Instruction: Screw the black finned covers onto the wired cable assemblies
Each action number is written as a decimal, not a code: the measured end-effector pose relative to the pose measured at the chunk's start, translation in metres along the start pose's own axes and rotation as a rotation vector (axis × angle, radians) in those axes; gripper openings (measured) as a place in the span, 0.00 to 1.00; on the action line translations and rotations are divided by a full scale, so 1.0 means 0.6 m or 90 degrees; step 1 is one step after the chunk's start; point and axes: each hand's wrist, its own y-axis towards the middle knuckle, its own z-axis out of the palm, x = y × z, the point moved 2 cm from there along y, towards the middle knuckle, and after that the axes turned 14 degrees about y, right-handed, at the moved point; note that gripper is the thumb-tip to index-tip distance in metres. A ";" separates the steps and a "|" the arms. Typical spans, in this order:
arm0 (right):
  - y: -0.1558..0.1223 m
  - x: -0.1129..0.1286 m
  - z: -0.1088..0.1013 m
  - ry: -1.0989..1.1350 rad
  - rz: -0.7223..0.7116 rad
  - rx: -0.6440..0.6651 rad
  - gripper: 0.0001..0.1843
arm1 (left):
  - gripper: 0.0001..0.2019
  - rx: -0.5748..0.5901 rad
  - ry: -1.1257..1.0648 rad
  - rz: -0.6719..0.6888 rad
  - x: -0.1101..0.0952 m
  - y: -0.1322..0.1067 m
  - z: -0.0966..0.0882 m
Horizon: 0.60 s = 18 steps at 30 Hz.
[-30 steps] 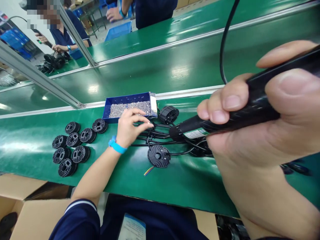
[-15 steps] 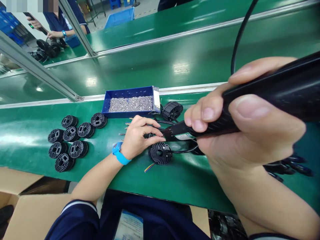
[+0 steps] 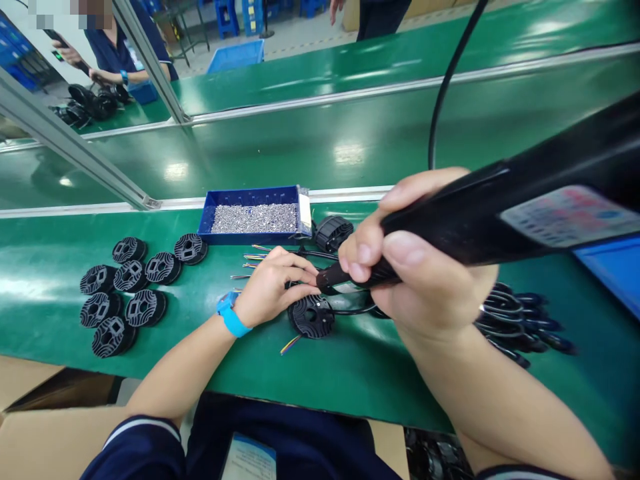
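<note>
A black corded electric screwdriver lies in the closed grip of my right hand, slanting down to the left. Its tip meets the thumb and fingertips of my left hand, which are pinched together; whatever is between them is too small or hidden to make out. Just below that pinch, a round black part with a ridged face lies on the green table, a black cable and coloured wire ends coming from it. Behind the hands rests another round black part.
A blue bin of small metal screws stands at the table's back edge. Several round black parts sit at the left. Bundled black cables lie at the right. A metal frame post rises behind, and a person stands beyond.
The view has shifted slightly. My right hand and the screwdriver now appear farther left and smaller, showing a label on the tool. My left fingers stay pinched at its tip.
</note>
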 end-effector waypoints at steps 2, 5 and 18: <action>-0.004 -0.004 -0.001 0.002 0.010 0.018 0.14 | 0.04 0.006 -0.020 -0.004 0.000 0.001 0.000; -0.005 -0.007 0.001 -0.001 0.001 -0.033 0.12 | 0.05 -0.012 -0.058 -0.022 0.000 0.003 -0.003; 0.006 0.011 0.016 -0.028 -0.012 -0.121 0.10 | 0.06 -0.034 -0.095 -0.053 0.003 0.000 0.000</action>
